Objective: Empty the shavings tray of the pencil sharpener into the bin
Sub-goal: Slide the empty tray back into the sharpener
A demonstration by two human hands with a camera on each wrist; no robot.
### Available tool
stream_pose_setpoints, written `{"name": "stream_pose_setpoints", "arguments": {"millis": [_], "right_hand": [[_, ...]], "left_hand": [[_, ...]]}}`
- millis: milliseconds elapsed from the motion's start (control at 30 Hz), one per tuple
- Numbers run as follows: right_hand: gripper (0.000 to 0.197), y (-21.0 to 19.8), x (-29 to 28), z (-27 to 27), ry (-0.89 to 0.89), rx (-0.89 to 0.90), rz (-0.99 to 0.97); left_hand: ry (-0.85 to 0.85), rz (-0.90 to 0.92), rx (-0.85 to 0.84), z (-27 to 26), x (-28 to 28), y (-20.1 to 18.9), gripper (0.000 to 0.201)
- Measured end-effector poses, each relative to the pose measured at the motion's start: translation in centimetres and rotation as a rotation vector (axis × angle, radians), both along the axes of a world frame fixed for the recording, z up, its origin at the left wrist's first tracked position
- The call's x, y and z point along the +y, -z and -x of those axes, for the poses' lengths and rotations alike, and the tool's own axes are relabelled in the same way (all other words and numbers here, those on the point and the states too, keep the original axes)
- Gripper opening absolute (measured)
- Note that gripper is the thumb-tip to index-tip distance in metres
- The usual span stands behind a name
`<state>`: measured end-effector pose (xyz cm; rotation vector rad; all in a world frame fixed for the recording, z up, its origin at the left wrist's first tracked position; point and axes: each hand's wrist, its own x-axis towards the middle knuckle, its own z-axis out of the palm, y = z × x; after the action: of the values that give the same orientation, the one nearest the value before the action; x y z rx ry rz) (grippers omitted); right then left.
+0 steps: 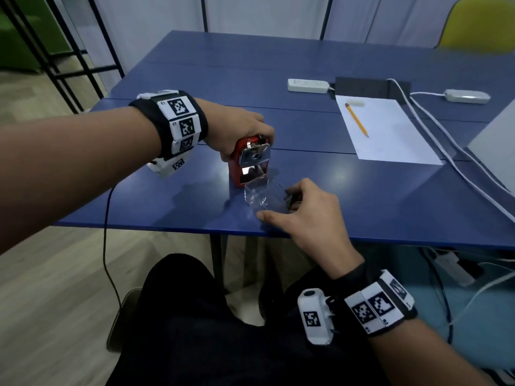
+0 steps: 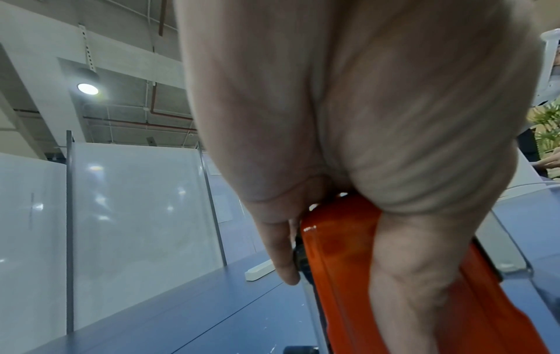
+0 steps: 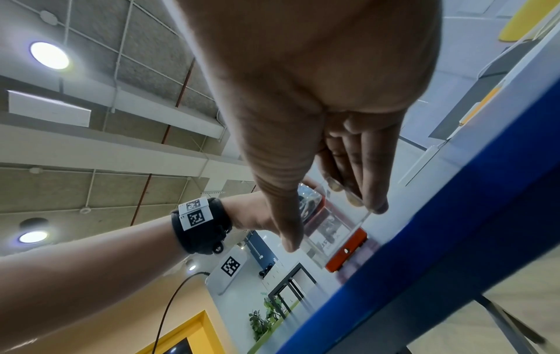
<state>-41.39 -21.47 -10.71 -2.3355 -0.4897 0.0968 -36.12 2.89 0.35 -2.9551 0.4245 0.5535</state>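
Note:
A red pencil sharpener (image 1: 245, 162) with a metal front stands near the front edge of the blue table (image 1: 195, 199). My left hand (image 1: 239, 132) grips its top from above; in the left wrist view the thumb and fingers (image 2: 282, 251) wrap the red body (image 2: 342, 263). The clear shavings tray (image 1: 264, 195) lies on the table just in front of the sharpener's open slot, fully out. My right hand (image 1: 292, 207) pinches the tray between thumb and fingers (image 3: 375, 198); the clear tray (image 3: 336, 227) shows in front of the red body. No bin is in view.
A white sheet (image 1: 384, 132) with a yellow pencil (image 1: 356, 119) and an eraser (image 1: 355, 103) lies at the right. Behind it sit a white power strip (image 1: 308, 85), a black panel (image 1: 370, 86) and white cables (image 1: 434, 135). A yellow chair (image 1: 479, 23) stands at the far right.

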Motion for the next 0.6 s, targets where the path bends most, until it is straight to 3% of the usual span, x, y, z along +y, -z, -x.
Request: {"name": "stream_pose_setpoints", "arguments": {"millis": [600], "right_hand": [[0.071, 0.0, 2.9, -0.7, 0.104, -0.048, 0.029]], "left_hand": [[0.034, 0.028, 0.001, -0.2, 0.4, 0.2, 0.09]]}}
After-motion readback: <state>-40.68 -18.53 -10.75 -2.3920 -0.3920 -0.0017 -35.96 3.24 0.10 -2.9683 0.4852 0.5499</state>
